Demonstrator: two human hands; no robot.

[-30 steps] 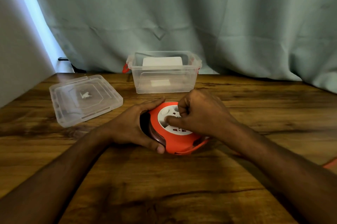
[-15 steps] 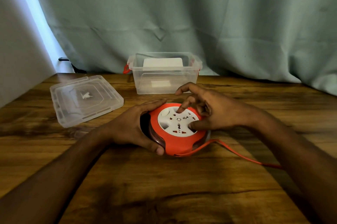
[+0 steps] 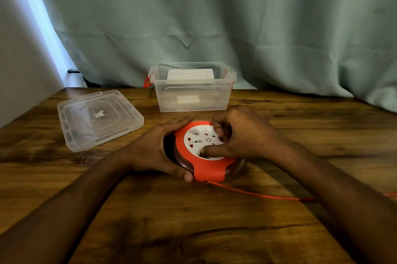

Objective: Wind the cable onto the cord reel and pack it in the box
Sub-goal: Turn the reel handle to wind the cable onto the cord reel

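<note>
In the head view, the cord reel is held flat on the wooden table by the left hand, which is wrapped around its left edge. The right hand, spread half a second ago, is now curled, with the thumb pressed on the white dial. The orange cable is still trailing rightward, so winding is judged unfinished. The open box is waiting behind, with its lid beside it.
</note>
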